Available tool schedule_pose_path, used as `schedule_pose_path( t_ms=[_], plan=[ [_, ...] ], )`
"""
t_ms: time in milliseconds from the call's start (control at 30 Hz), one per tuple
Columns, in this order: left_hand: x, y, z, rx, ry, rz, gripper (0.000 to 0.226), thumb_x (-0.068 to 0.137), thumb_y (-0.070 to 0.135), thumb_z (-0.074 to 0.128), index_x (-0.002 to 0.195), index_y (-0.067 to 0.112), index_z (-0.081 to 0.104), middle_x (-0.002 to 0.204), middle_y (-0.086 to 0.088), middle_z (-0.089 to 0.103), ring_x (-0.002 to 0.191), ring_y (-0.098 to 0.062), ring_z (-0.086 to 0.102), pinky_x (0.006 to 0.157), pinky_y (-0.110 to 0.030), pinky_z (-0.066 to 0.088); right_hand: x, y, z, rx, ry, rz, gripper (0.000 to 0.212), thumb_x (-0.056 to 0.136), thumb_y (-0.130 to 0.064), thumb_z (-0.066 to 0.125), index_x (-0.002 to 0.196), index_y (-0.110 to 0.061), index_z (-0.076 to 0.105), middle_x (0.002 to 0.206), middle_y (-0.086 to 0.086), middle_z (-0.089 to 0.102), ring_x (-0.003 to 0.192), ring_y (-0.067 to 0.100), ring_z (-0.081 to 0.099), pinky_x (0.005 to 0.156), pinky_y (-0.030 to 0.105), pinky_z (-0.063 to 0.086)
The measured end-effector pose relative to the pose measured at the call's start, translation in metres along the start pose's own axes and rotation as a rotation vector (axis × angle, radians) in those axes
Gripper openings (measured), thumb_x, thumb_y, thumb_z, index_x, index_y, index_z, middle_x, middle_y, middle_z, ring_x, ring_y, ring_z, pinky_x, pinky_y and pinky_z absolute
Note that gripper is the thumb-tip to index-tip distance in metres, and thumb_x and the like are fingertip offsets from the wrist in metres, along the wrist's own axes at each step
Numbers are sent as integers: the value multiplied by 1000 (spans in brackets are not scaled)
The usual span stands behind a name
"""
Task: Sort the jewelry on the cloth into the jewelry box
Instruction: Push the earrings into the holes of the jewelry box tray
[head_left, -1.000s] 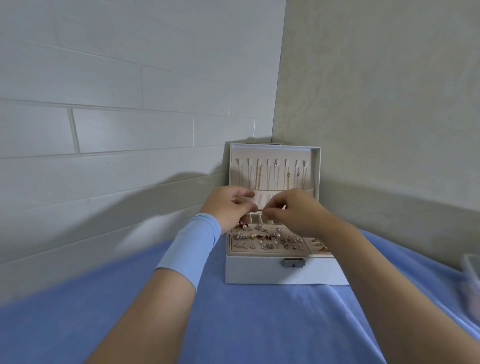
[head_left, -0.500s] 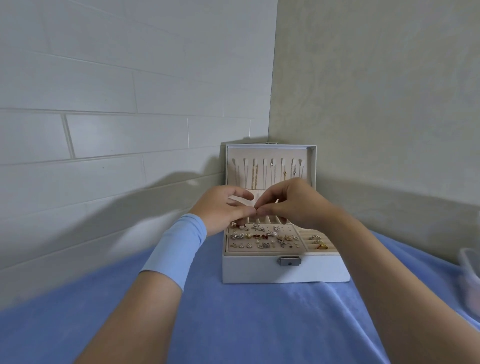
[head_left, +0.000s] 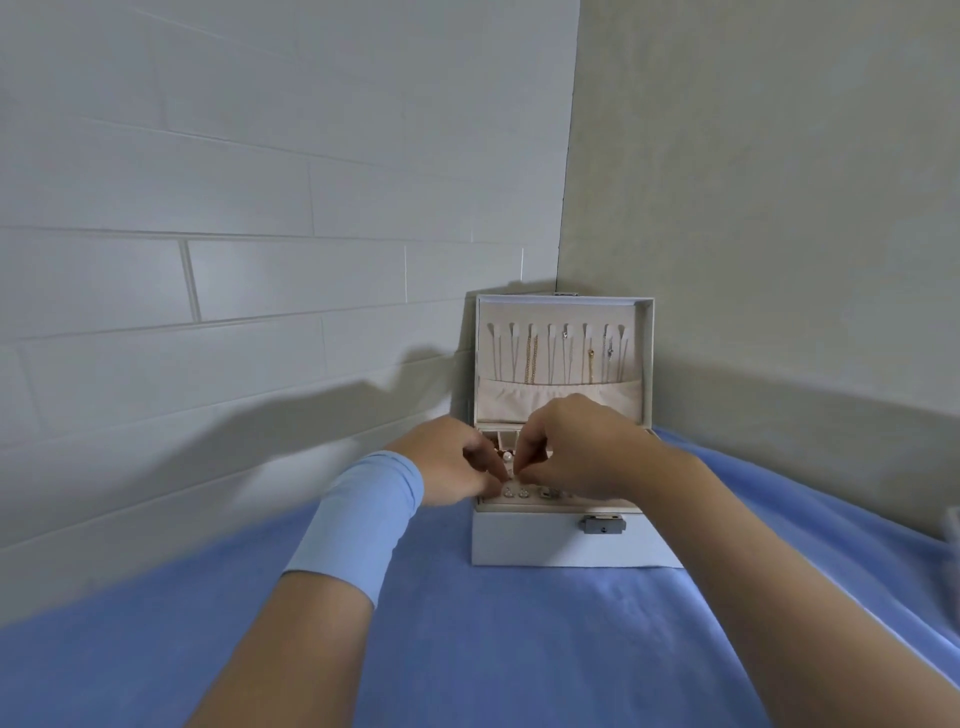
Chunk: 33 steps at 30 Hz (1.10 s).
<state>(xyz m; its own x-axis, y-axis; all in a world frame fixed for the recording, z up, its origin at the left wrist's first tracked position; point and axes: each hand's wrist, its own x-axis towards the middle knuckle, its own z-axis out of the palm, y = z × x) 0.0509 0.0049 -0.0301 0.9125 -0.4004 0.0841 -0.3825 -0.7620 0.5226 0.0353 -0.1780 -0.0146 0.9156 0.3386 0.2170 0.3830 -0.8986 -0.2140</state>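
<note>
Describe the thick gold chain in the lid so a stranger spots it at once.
Find the white jewelry box open in the corner where the walls meet; necklaces hang in a row inside its raised lid. The gold chain hangs third from the left, the only thick yellow strand among thin pale ones.

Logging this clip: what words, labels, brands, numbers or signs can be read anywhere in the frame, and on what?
No readable text anywhere in this view.
Jewelry box: plain front, no brand.
Clasp: no legible marking.
Blue cloth and wristband: bare.
Small jewelry piece pinched by left hand and right hand: too small to tell.
</note>
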Motion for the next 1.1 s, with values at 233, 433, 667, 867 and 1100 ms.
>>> schedule_pose_path(
  t_ms=[233, 433, 667, 867, 1100],
  plan=[
    [1, 2, 1, 8, -2, 20, 12, 84, 27, 73, 91, 37, 75, 91, 20, 61, 85, -2, 56, 80, -20, 44, -2, -2, -2, -44, -26, -2, 7, 86, -25, 74, 88, -30, 78, 89, -12, 71, 84, 7, 63, 69, 20, 49],
    [2, 1, 2, 18, 7, 21, 13, 83, 27, 72, 93, 36, 75, 89, 19, 60, 83, -1, 56, 77, -21, 43, -4, -3, -3, -69, -76, 14, 11, 89, -28, 70, 93, -33, 79, 94, -15, 72, 89, 7, 63, 75, 25, 52],
    [0, 4, 2, 11, 25, 13, 9, 85, 29, 70, 93, 34, 73, 94, 17, 62, 88, -3, 57, 76, -20, 42, -7, 1, -1, 129, -7, 43, 8, 88, -21, 73, 88, -24, 81, 83, -11, 73, 71, 2, 61, 65, 20, 47],
    [-22, 21, 4, -29, 151, 54, 3, 85, 33, 67, 87, 30, 67, 87, 12, 63, 81, -9, 58, 68, -23, 42, -42, -7, -15, 271, 50, 38, 11, 87, -23, 74, 79, -30, 77, 77, -12, 72, 59, -10, 57, 54, 7, 41],
    [-73, 50, 34, 63, -61, 101, 9, 86, 30, 63, 80, 34, 57, 77, 15, 54, 70, -9, 53, 67, -24, 42, -100, -21, -14, 188, -224, 94, 8, 83, -29, 74, 85, -24, 79, 83, -4, 75, 73, 8, 62, 76, 29, 53]
  ],
)
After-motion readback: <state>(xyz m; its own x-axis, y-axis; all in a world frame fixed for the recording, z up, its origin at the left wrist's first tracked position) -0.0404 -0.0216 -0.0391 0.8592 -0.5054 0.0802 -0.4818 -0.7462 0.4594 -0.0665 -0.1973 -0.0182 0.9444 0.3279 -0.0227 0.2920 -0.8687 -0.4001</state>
